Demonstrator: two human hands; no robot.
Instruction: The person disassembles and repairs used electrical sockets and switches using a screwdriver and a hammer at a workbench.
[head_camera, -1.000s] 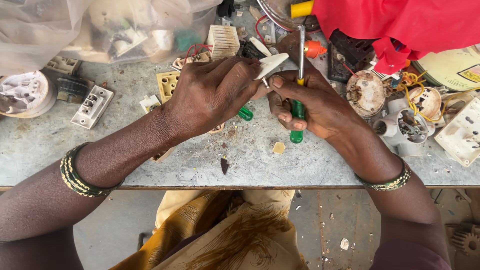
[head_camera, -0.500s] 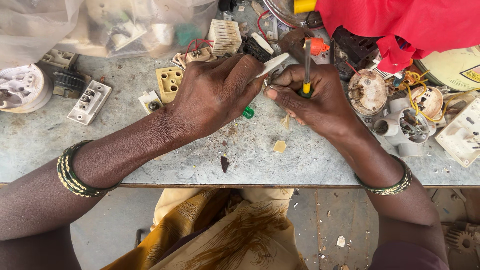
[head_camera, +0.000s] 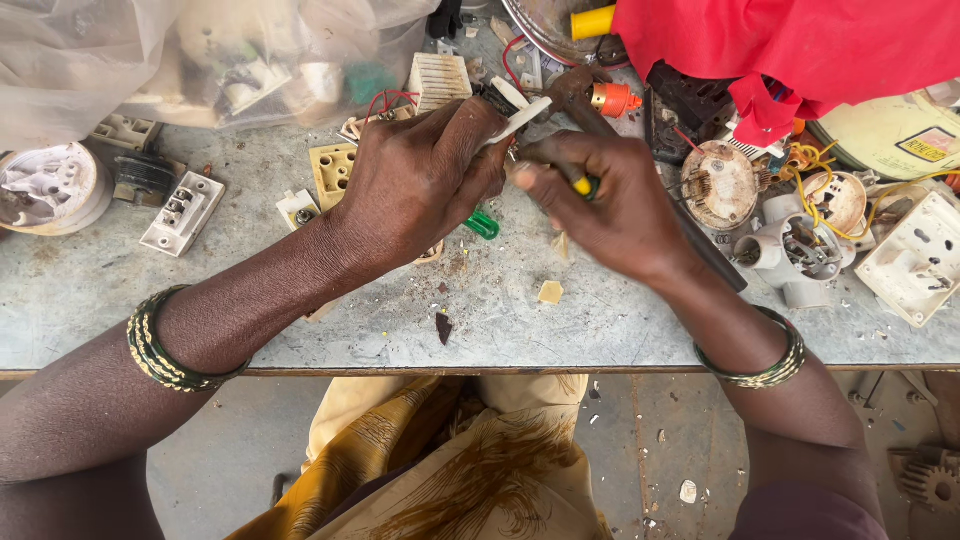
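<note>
My left hand (head_camera: 420, 180) is closed around a small white plastic electrical part (head_camera: 520, 118), whose end sticks out past my fingers. My right hand (head_camera: 610, 205) grips a screwdriver with a green and yellow handle (head_camera: 582, 185); only a bit of the handle shows between my fingers, and its tip is hidden where the two hands meet. Both hands hover just above the grey worktable (head_camera: 200, 310), close together at its middle. A second green screwdriver handle (head_camera: 482, 224) lies on the table under my left hand.
Cream switch plates (head_camera: 330, 170), a white terminal block (head_camera: 182, 212) and a round white fitting (head_camera: 45, 190) lie at the left. A plastic bag (head_camera: 150, 60) covers the back left. Red cloth (head_camera: 800, 50), round sockets (head_camera: 720, 185) and a white socket plate (head_camera: 915, 260) crowd the right.
My right hand has swung the screwdriver from upright down into my fist and moved up toward the white part. My left hand shifted slightly up with it.
</note>
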